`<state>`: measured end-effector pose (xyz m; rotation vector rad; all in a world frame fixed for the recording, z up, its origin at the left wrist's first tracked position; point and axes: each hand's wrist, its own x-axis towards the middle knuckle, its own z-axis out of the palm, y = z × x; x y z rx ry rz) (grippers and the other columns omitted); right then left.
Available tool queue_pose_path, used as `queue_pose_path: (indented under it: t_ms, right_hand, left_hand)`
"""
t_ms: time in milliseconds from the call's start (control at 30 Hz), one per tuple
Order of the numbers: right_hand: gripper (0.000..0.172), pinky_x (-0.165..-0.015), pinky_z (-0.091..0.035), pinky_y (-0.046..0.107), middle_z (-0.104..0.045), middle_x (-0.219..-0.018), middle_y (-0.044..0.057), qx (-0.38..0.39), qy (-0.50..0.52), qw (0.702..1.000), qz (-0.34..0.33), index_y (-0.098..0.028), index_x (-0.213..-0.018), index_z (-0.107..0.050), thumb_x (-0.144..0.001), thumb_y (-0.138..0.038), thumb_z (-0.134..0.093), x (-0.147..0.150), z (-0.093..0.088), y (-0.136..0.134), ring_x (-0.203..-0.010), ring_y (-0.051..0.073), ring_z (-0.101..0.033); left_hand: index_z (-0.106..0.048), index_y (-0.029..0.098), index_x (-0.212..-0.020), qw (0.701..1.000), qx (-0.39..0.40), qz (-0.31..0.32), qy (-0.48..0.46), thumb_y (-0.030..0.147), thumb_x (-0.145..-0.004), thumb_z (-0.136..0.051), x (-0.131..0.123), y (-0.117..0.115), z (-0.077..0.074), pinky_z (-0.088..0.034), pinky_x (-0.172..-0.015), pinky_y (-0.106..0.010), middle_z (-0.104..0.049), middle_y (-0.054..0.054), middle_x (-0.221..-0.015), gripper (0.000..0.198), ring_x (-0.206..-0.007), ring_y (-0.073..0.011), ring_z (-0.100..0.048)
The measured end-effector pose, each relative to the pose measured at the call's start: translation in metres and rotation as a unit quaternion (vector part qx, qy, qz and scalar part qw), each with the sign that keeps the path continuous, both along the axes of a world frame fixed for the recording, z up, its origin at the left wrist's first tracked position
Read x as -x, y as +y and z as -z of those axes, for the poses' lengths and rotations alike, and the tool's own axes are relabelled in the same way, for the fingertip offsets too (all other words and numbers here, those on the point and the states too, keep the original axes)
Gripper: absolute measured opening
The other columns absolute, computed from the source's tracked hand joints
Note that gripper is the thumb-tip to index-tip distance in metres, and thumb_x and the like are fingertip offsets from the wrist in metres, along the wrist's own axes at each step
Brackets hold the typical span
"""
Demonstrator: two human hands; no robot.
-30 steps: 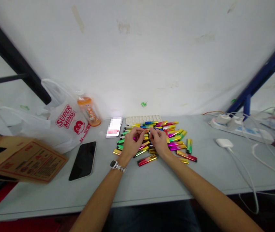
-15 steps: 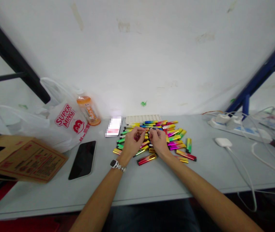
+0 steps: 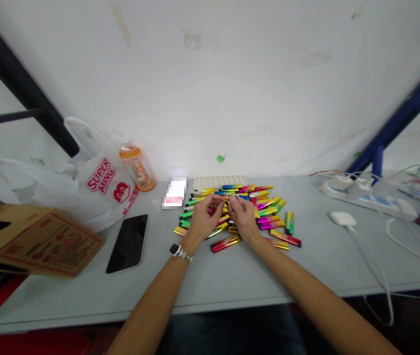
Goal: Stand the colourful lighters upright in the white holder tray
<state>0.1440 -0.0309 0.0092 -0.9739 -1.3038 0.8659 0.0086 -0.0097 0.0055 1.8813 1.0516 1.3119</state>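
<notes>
Metallic sticks (image 3: 269,223), lighter-shaped and many-coloured, lie in a loose, overlapping heap on a grey table (image 3: 210,291); we take clock directions from the heap's middle. Over that middle, the left hand (image 3: 204,217) is curled with thumb and fingertips drawn close, and the right hand (image 3: 244,217) is bunched just beside it, fingers folded in; what either pinches, if anything, is too small and hidden for us to tell. We judge crowding the chief risk: with sticks crossing below the knuckles, a sideways sweep could scatter them. At six o'clock a red-and-gold stick (image 3: 225,243) lies apart, towards the table's near edge, where a dragging wrist might push it off. At three o'clock a green-and-gold stick (image 3: 289,223) could be knocked farther out. Towards ten o'clock a bright-screened phone (image 3: 175,193) sits just beside the heap, and sliding sticks could bump it. Should a grip slip, anything small could vanish among look-alikes.
</notes>
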Motion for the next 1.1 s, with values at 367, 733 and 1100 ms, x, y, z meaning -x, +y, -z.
queue_pose_path:
  t_ms: [367, 733, 1100]
  right_hand:
    - [0.045, -0.051, -0.028, 0.026, -0.040, -0.056, -0.003, 0.000, 0.001, 1.000, 0.002, -0.019, -0.066, -0.052, -0.088, -0.058, -0.053, 0.001, 0.000, 0.000, -0.055, 0.012, -0.034]
    - [0.043, -0.051, -0.027, 0.026, -0.038, -0.055, -0.005, 0.016, -0.011, 0.999, 0.037, -0.020, -0.061, -0.045, -0.087, -0.054, -0.052, 0.002, 0.008, 0.009, -0.054, 0.011, -0.033]
    - [0.033, -0.053, -0.029, 0.027, -0.039, -0.057, -0.004, -0.002, -0.041, 0.998, 0.055, -0.022, -0.062, -0.043, -0.089, -0.041, -0.046, 0.003, 0.001, 0.004, -0.055, 0.013, -0.037]
  left_hand:
    - [-0.062, 0.018, -0.096, 1.000, -0.005, -0.002, 0.004, 0.034, -0.091, -0.057, 0.000, -0.001, -0.001, -0.046, -0.058, -0.021, -0.064, -0.001, -0.076, 0.018, -0.065, -0.0107, -0.059]
    - [-0.063, 0.017, -0.085, 0.999, -0.015, -0.009, 0.047, 0.036, -0.093, -0.052, 0.003, -0.001, -0.004, -0.047, -0.060, -0.021, -0.066, -0.002, -0.079, 0.023, -0.068, -0.0119, -0.060]
    - [-0.063, 0.017, -0.083, 0.998, -0.015, -0.016, 0.056, 0.038, -0.093, -0.052, 0.002, -0.001, -0.005, -0.046, -0.059, -0.022, -0.066, -0.002, -0.075, 0.025, -0.065, -0.0120, -0.059]
